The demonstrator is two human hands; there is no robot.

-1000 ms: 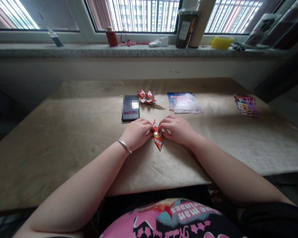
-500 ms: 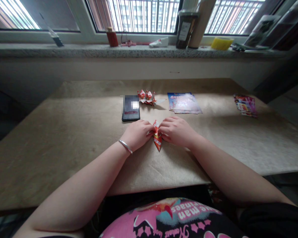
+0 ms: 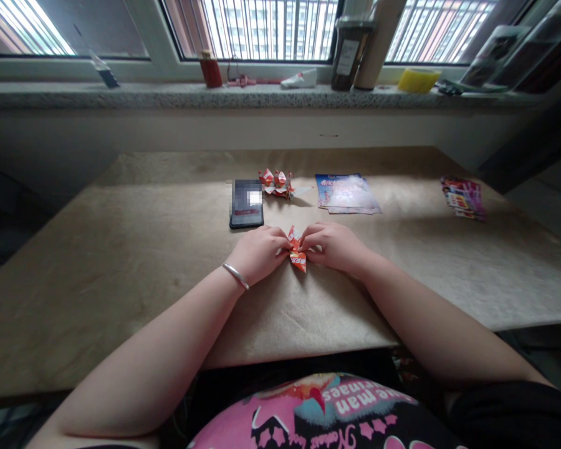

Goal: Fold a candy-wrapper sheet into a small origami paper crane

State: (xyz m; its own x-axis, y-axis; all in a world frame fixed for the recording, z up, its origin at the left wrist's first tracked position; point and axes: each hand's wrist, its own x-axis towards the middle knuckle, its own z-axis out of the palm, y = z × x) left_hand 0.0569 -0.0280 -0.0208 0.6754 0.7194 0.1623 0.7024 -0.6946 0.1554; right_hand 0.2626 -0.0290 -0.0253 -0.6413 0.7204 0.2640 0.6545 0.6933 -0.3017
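Between my two hands, just above the tabletop, is a folded piece of printed paper [image 3: 298,260], red-orange with white lettering and pointed at its near and far ends. My left hand [image 3: 260,252] pinches its left side, fingers closed. On the opposite side, my right hand [image 3: 331,246] grips it between thumb and fingers. The fingertips cover part of the folds. Beyond my hands stand several folded red and white paper pieces [image 3: 277,183], grouped beside a dark phone [image 3: 246,215] that lies flat.
A stack of blue printed leaflets [image 3: 348,194] lies behind my right hand. Farther right are several pink and red printed papers [image 3: 464,198]. The windowsill [image 3: 262,96] beyond the table [image 3: 144,262] bears a red bottle [image 3: 210,70], a dark jar [image 3: 348,56] and a yellow item [image 3: 417,81].
The paper's near point has folded up and shifted slightly right, so it looks shorter. My right fingers have shifted a little on it; my left hand has barely moved.
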